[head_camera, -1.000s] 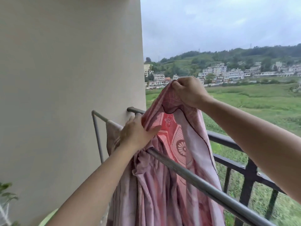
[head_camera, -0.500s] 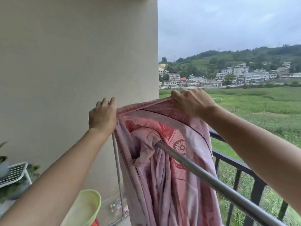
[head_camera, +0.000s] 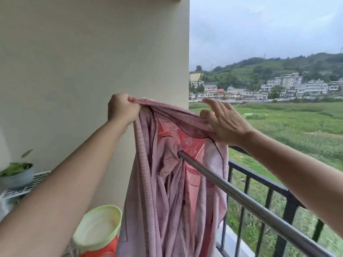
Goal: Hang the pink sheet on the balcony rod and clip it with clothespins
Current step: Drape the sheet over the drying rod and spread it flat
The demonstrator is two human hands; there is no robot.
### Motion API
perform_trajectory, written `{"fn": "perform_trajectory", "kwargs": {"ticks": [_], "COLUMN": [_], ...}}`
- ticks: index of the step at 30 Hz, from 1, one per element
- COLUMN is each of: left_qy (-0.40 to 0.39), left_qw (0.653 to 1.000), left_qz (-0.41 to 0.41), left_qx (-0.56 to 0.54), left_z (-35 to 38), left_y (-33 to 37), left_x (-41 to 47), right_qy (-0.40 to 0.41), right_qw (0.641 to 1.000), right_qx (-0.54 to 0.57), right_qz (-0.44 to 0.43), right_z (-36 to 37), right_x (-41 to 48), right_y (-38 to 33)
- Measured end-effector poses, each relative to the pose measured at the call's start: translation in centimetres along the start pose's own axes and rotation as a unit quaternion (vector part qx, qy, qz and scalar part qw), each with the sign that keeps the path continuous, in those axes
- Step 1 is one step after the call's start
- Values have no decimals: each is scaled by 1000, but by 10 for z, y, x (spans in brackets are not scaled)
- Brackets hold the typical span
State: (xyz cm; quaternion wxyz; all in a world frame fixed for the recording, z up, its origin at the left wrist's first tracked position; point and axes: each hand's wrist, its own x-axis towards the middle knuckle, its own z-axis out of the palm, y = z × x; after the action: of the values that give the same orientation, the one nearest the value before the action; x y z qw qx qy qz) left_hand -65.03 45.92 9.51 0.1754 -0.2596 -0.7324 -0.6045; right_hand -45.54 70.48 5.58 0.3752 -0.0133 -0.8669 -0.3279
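Observation:
The pink patterned sheet [head_camera: 172, 197] hangs bunched over the far end of the steel balcony rod [head_camera: 245, 197], which runs from centre to lower right. My left hand [head_camera: 122, 108] grips the sheet's top edge in a fist, lifted above the rod near the wall. My right hand [head_camera: 222, 121] is at the same edge further right, thumb under the hem, fingers spread and straight above it. The edge is stretched between both hands. No clothespins are in view.
A beige wall [head_camera: 92, 71] stands on the left. A black balcony railing [head_camera: 269, 191] runs behind the rod. A green-rimmed orange bucket [head_camera: 98, 232] sits below left, with a potted plant [head_camera: 16, 171] on a white wire rack [head_camera: 27, 184].
Both hands have raised the sheet's top edge higher above the rod. My right hand's fingers have opened out from a closed grip. The view has shifted right and down.

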Motion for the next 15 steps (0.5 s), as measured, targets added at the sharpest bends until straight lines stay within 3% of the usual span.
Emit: {"fn": "perform_trajectory", "kwargs": {"ticks": [5,8,11,15], "left_qy": [-77,-129,-148,-178], "left_qw": [996,988,983,974], "left_qz": [-25,-67,-90,-120], "left_qx": [-33,-52,-59,-71], "left_z": [1,6,8,2], "left_y": [29,45,51,57], "left_x": [-40,-68,-86,-109], "right_qy": [10,36,-36,-104], "right_qw": [990,969,979,968], "right_qx": [118,239,201,174], "right_qz": [72,47,29,151], "right_z": [-21,-42,-52,-63], "right_x": [-23,-31,-37,-36], "right_y": [-41,-64,-82,-80]}}
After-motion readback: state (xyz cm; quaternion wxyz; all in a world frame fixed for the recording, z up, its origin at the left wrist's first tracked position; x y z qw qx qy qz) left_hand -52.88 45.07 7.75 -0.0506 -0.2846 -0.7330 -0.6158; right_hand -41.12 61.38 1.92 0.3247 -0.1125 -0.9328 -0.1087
